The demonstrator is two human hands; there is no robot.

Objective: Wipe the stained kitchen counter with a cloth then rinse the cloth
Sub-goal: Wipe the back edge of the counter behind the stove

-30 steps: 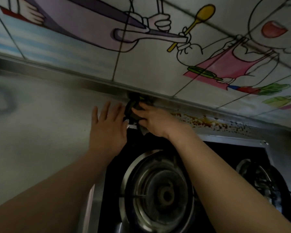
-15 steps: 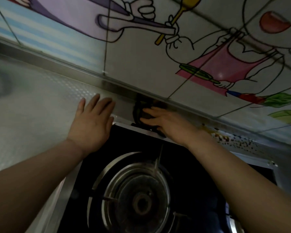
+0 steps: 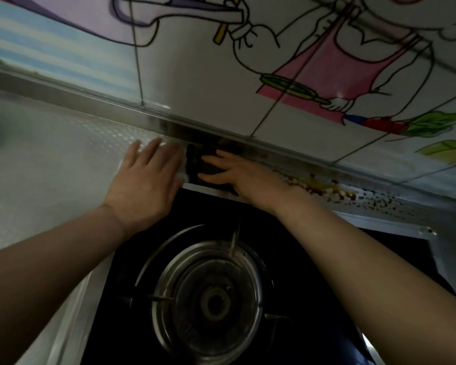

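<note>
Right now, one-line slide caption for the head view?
Right hand presses a dark cloth on the counter behind the stove; left hand flat beside it; brown stains further right.

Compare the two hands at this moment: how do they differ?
The left hand lies flat on the counter, holding nothing; the right hand presses the dark cloth by the wall. The right hand's wrist borders the brown stains; the left hand is farther from them. Both are palm down, fingers straight.
</note>
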